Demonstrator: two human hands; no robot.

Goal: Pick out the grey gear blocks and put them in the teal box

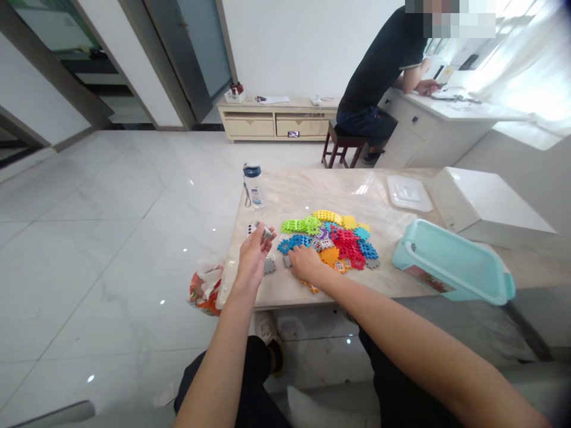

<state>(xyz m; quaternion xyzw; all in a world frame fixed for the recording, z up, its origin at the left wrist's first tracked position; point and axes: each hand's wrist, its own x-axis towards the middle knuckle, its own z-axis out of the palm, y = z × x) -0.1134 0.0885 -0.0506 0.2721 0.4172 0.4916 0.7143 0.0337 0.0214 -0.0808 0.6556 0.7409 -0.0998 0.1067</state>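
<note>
My left hand (252, 254) is raised over the near left part of the table, its fingers closed around a small stack of grey interlocking plastic tiles (266, 232). My right hand (305, 261) reaches down to the left edge of a heap of coloured tiles, fingers bent. Its fingertips are partly hidden, so what they grip does not show. Beside them lie blue tiles (294, 241) and a grey tile (286, 261). The heap also has green tiles (300, 225), yellow tiles (328, 216), red tiles (348, 245) and orange tiles (329, 256). Another grey tile (269, 265) lies below my left hand.
A water bottle (255, 189) stands at the far left of the table (285, 184). To the right are a turquoise bin (459, 291), a clear lid (409, 193) and a white box (486, 205). A person (379, 71) sits on a stool beyond. A bag (205, 291) is beside the table.
</note>
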